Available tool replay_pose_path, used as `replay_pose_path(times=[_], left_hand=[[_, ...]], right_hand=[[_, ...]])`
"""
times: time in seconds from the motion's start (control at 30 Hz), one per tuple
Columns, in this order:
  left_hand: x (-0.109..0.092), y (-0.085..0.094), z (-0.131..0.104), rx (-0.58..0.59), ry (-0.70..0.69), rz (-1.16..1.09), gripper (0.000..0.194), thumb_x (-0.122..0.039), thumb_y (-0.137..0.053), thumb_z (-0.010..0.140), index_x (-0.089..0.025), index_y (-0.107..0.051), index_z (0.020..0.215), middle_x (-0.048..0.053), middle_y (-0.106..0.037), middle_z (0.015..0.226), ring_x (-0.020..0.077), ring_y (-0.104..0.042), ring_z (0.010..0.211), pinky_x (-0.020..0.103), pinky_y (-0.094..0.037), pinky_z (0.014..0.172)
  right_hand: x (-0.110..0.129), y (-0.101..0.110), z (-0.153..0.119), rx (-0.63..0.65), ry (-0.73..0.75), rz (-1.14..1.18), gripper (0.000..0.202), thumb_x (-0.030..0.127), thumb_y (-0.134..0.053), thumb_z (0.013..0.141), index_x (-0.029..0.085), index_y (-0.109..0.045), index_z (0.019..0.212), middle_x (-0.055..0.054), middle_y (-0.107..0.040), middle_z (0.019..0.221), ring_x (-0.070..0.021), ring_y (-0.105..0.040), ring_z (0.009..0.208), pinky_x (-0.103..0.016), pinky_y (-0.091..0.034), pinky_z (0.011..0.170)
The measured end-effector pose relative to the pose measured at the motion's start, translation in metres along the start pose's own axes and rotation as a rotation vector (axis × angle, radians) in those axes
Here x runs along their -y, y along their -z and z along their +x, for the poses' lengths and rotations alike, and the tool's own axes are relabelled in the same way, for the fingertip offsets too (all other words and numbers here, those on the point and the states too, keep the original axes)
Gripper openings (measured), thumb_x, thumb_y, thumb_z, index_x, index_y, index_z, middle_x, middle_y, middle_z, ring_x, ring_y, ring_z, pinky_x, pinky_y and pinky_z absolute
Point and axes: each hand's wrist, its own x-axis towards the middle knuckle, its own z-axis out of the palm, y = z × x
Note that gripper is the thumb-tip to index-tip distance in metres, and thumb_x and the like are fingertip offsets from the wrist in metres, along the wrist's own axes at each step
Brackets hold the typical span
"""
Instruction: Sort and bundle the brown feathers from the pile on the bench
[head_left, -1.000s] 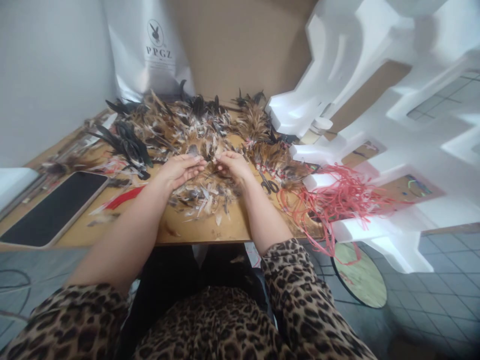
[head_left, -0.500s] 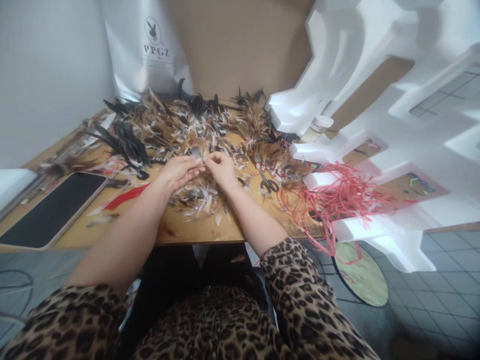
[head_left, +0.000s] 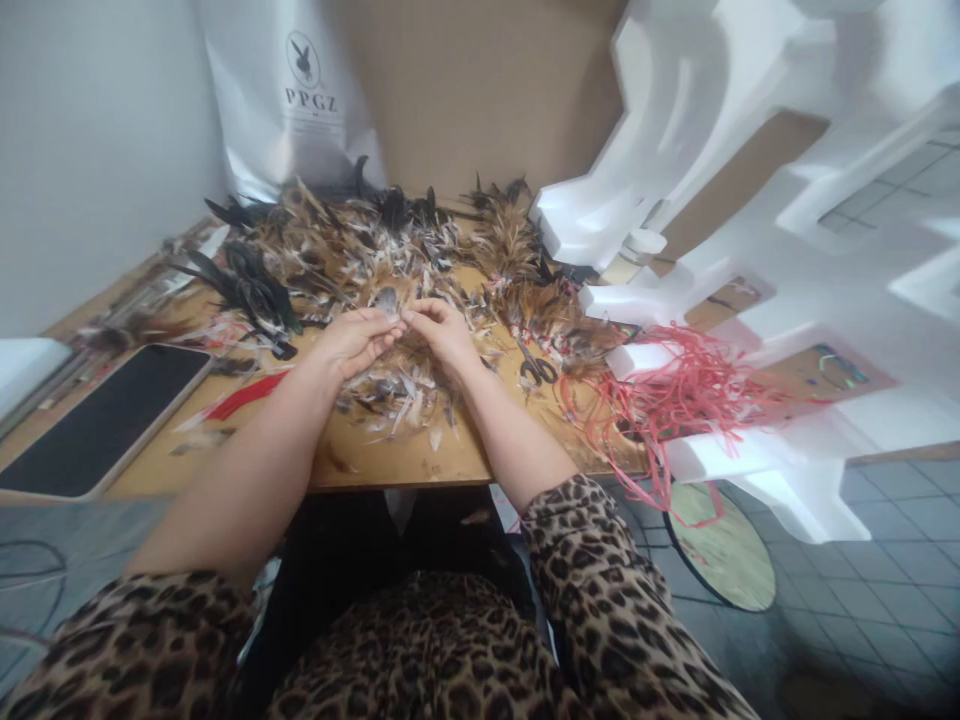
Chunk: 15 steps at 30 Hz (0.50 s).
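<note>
Where the two hands meet above the middle of the wooden worktop (head_left: 390,465), the left hand (head_left: 352,340) and the right hand (head_left: 442,330) each pinch a small grey-brown feather (head_left: 388,300) between fingertips, so it sits raised just over the heap. Beneath them lies a loose heap of brown, white and black feathers (head_left: 360,250) spread across the far half of the worktop. Just right of the right hand rest small black-handled scissors (head_left: 536,368), and beyond them a tangle of red plastic strips (head_left: 675,390). A flat black phone in a pale case (head_left: 97,420) lies near the left edge. White foam packing blocks (head_left: 750,200) stand at the right, and a silver PPGZ bag (head_left: 292,100) leans behind.
</note>
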Motion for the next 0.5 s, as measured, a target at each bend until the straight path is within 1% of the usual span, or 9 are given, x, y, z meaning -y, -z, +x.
replay_pose_path(times=[0.03,0.1,0.17,0.33,0.5], left_hand=[[-0.0015,0.0,-0.001,0.017,0.016,-0.013,0.009,0.002,-0.06,0.071,-0.004,-0.065,0.066,0.007,-0.064,0.058,0.0055,-0.059,0.047,0.009,-0.047,0.045],[-0.0038,0.0002,-0.0025,0.05,0.052,-0.034,0.009,0.002,-0.06,0.071,-0.003,-0.065,0.065,0.007,-0.064,0.059,0.0052,-0.058,0.046,0.009,-0.047,0.045],[-0.0049,0.0006,-0.0034,0.081,0.083,-0.043,0.009,0.002,-0.061,0.07,-0.003,-0.065,0.065,0.007,-0.064,0.059,0.0052,-0.058,0.046,0.009,-0.047,0.044],[-0.0049,0.002,-0.0043,0.13,0.116,-0.033,0.007,0.001,-0.062,0.07,-0.004,-0.066,0.066,0.007,-0.064,0.06,0.0056,-0.058,0.045,0.01,-0.047,0.043],[-0.0052,0.0027,-0.0055,0.186,0.136,-0.029,0.007,0.001,-0.062,0.07,-0.005,-0.066,0.068,0.006,-0.064,0.059,0.0049,-0.057,0.045,0.01,-0.047,0.044]], right_hand=[[0.0012,0.0015,0.0004,0.051,-0.051,0.096,0.031,0.038,-0.07,0.064,0.016,-0.059,0.083,0.002,-0.061,0.07,-0.0072,-0.052,0.061,-0.021,-0.043,0.062],[0.0037,0.0045,0.0009,0.119,-0.108,0.212,0.035,0.038,-0.073,0.06,0.017,-0.059,0.084,0.003,-0.061,0.066,-0.006,-0.05,0.055,-0.019,-0.041,0.056],[0.0055,0.0068,0.001,0.138,-0.113,0.254,0.036,0.037,-0.076,0.057,0.017,-0.059,0.081,0.004,-0.06,0.063,-0.005,-0.048,0.052,-0.018,-0.039,0.052],[0.0077,0.0081,0.0001,0.149,-0.113,0.226,0.034,0.037,-0.076,0.056,0.016,-0.058,0.075,0.005,-0.058,0.059,-0.0047,-0.046,0.05,-0.017,-0.035,0.05],[0.0101,0.0095,-0.0015,0.185,-0.116,0.209,0.035,0.039,-0.077,0.055,0.016,-0.056,0.073,0.006,-0.054,0.056,-0.0056,-0.048,0.052,-0.018,-0.037,0.053]])
